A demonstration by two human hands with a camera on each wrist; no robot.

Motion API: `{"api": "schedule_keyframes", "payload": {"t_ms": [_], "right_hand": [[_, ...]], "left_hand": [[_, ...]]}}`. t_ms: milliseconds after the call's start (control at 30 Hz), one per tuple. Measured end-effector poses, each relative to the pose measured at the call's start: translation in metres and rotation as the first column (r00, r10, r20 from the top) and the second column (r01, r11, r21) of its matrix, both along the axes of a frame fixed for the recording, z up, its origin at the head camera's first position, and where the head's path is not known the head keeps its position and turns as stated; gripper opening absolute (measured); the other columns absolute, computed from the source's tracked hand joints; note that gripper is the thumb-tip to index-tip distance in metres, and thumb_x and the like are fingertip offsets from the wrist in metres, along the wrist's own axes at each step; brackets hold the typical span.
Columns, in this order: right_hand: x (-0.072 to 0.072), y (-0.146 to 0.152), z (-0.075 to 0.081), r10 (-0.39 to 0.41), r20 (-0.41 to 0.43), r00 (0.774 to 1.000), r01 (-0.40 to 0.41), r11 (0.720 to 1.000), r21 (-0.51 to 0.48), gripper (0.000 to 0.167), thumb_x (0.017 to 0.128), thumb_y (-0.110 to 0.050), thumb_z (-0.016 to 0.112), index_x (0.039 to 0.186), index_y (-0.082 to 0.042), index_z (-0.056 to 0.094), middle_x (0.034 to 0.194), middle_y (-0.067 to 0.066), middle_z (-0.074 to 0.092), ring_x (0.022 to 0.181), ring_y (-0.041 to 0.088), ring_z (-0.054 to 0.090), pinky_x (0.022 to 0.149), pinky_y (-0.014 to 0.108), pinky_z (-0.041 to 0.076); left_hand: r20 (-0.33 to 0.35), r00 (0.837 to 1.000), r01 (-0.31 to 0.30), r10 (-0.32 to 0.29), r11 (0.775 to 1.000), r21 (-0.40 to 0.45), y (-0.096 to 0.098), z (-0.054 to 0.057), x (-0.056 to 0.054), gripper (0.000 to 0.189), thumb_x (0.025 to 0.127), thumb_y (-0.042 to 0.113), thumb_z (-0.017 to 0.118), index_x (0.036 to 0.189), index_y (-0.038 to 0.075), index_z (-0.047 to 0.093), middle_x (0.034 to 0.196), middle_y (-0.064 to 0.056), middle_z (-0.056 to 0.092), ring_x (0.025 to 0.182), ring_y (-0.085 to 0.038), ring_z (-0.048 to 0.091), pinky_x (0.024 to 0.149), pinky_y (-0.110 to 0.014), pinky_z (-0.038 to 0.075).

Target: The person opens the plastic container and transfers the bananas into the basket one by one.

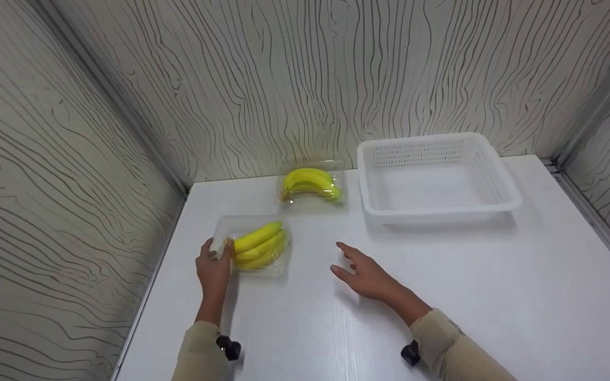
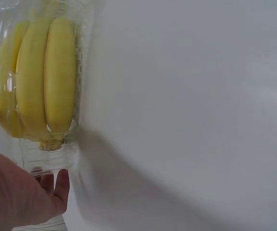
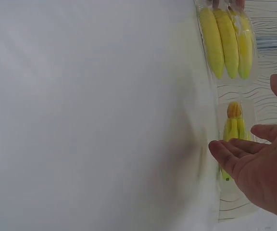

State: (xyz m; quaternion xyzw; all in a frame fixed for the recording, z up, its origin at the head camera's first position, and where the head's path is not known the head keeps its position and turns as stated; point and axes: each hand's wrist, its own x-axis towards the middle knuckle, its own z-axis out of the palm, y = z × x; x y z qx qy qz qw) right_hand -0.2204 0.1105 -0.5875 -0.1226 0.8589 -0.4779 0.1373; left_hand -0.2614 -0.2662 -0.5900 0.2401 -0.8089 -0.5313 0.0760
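Note:
My left hand (image 1: 214, 270) grips the near left end of a clear plastic clamshell box (image 1: 249, 221) with a bunch of yellow bananas (image 1: 257, 248) inside. The left wrist view shows the fingers (image 2: 61, 190) bent at the box's end, below the banana stems. My right hand (image 1: 371, 278) hovers above the white table, to the right of that box, with fingers extended and thumb apart. It holds nothing. Behind stands a second clear box (image 1: 313, 203) with bananas (image 1: 310, 175) in it; in the right wrist view my fingers partly cover it.
A white plastic basket (image 1: 442, 210) with slotted walls stands at the back right, beside the second box. Patterned wall panels (image 1: 294, 79) rise behind the white table (image 1: 305, 338) and on both sides.

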Motion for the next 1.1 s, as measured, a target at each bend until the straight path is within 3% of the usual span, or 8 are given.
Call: {"api": "schedule_keyframes", "payload": {"t_ms": [267, 467, 633, 800, 1100], "right_hand": [[-0.004, -0.034, 0.002, -0.037, 0.077, 0.996, 0.047, 0.991, -0.124, 0.092, 0.104, -0.058, 0.061, 0.173, -0.019, 0.014, 0.179, 0.014, 0.025, 0.162, 0.039, 0.036, 0.125, 0.055, 0.042], [-0.005, -0.048, 0.000, -0.120, 0.079, 0.990, 0.132, 0.976, -0.174, 0.094, 0.106, -0.057, 0.059, 0.174, -0.020, 0.007, 0.179, 0.018, 0.022, 0.161, 0.042, 0.035, 0.130, 0.059, 0.034], [-0.001, -0.054, -0.002, -0.203, 0.075, 0.976, 0.212, 0.968, -0.135, 0.109, 0.100, -0.066, 0.062, 0.174, -0.020, -0.003, 0.179, 0.018, 0.020, 0.163, 0.043, 0.029, 0.132, 0.062, 0.029], [0.006, -0.047, 0.001, -0.251, 0.084, 0.964, 0.260, 0.958, -0.124, 0.114, 0.096, -0.063, 0.070, 0.174, -0.018, -0.001, 0.177, 0.022, 0.022, 0.162, 0.047, 0.028, 0.132, 0.064, 0.028], [0.022, -0.015, 0.007, -0.248, 0.037, 0.968, 0.249, 0.967, -0.053, 0.112, 0.098, -0.056, 0.071, 0.173, -0.010, 0.002, 0.172, 0.028, 0.031, 0.157, 0.051, 0.037, 0.128, 0.065, 0.033]], "left_hand": [[-0.022, 1.000, -0.001, 0.000, 0.999, -0.039, 0.039, -0.004, 0.015, 0.077, 0.102, 0.053, 0.066, 0.164, 0.015, 0.042, 0.147, -0.025, 0.049, 0.137, -0.042, 0.052, 0.113, -0.060, 0.048], [-0.039, 0.999, 0.022, -0.025, 0.998, -0.064, 0.079, -0.009, 0.026, 0.077, 0.099, 0.056, 0.069, 0.161, 0.017, 0.046, 0.144, -0.022, 0.054, 0.137, -0.040, 0.056, 0.113, -0.060, 0.049], [-0.087, 0.996, 0.021, -0.030, 0.994, -0.110, 0.104, -0.013, 0.034, 0.077, 0.096, 0.058, 0.072, 0.158, 0.016, 0.051, 0.135, -0.021, 0.058, 0.128, -0.037, 0.060, 0.107, -0.057, 0.052], [-0.114, 0.993, 0.001, -0.019, 0.988, -0.155, 0.119, -0.015, 0.044, 0.073, 0.094, 0.053, 0.076, 0.153, 0.015, 0.056, 0.126, -0.018, 0.061, 0.119, -0.034, 0.062, 0.100, -0.054, 0.054], [-0.114, 0.991, 0.050, -0.072, 0.982, -0.181, 0.145, -0.016, 0.061, 0.075, 0.092, 0.054, 0.079, 0.152, 0.015, 0.057, 0.124, -0.015, 0.063, 0.119, -0.031, 0.064, 0.097, -0.052, 0.055]]}}
